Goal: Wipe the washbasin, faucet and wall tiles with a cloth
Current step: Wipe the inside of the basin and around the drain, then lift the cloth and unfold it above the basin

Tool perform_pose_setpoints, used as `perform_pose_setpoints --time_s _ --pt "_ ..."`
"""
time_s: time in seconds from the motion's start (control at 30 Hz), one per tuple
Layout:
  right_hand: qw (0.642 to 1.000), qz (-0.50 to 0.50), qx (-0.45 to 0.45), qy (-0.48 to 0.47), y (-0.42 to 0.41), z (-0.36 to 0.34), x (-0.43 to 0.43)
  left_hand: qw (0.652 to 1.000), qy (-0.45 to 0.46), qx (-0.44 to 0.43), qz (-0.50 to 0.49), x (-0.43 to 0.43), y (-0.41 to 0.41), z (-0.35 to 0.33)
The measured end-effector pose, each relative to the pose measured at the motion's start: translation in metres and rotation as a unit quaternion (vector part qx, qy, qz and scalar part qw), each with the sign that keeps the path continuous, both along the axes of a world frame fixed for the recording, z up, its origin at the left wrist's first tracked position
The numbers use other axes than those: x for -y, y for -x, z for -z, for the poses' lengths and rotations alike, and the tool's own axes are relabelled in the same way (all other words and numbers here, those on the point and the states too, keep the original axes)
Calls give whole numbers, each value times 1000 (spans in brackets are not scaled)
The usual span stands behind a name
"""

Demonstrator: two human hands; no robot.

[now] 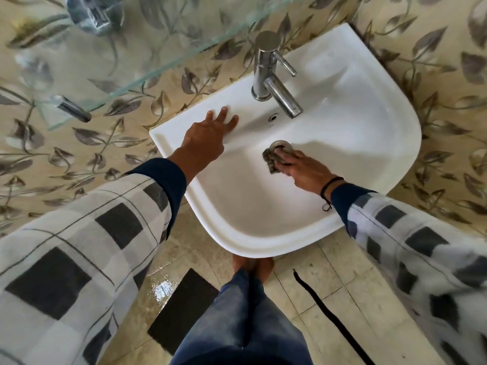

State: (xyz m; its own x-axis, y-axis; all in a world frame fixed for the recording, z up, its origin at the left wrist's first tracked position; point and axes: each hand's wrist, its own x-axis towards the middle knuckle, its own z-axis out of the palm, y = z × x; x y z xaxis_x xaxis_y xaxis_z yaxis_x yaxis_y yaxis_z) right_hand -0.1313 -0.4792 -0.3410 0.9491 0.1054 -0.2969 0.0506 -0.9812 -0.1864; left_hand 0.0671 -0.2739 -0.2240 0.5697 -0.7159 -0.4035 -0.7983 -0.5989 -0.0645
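A white washbasin (pixel 355 122) is fixed to a wall of beige tiles with grey leaf patterns (pixel 79 143). A chrome faucet (pixel 274 80) stands at its back edge, spout pointing into the bowl. My right hand (pixel 303 168) presses a small grey cloth (pixel 271 159) against the bowl right at the metal drain ring (pixel 280 144). My left hand (pixel 208 135) lies flat with fingers spread on the basin's left rim, holding nothing.
A glass shelf (pixel 147 48) on chrome brackets juts out above and left of the basin, with a chrome fitting (pixel 92 14) on it. Below, a wet tiled floor (pixel 342 280), my bare feet, a dark floor tile (pixel 184 306) and a black strap (pixel 324 312).
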Motion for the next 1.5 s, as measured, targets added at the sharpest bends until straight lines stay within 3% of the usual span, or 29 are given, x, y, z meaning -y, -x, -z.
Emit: perform_pose_setpoints --time_s 0.07,0.13,0.23,0.3,0.37,0.47,0.53,0.63,0.8,1.03,1.17,1.4,1.5 --pt "997 77 -3 0 -23 -12 10 1000 -2 -2 0 0 0 -1" --pt "977 195 80 -34 -32 -23 12 1000 1 -3 -2 1 0 -1" --pt "881 420 205 -64 -20 -26 14 1000 5 -2 -7 1 1 -1" --pt "857 489 158 -27 -12 -21 8 1000 8 1 -2 1 2 -1" --pt "886 458 66 7 -12 -13 -20 1000 6 3 2 0 1 0" --pt "906 403 46 -121 -27 -1 -51 1000 0 8 6 1 1 -1" --pt "852 456 119 -229 -34 -13 -54 1000 -5 11 11 0 1 0" --pt "714 594 204 -308 -27 -24 -36 1000 -5 12 10 -1 -1 -1" --pt "701 574 286 -310 -8 -45 -11 1000 -3 4 12 0 -3 -1" --pt "604 614 326 -391 -8 -64 -14 1000 2 -7 17 -4 -3 -3" --pt "600 643 216 -424 -16 -70 -29 1000 3 -15 21 -4 -1 2" --pt "600 650 193 -426 -58 -102 -65 996 22 -88 17 -7 -8 -3" --pt "627 622 177 -433 -69 -113 -72 990 68 -121 4 -5 -3 -15"
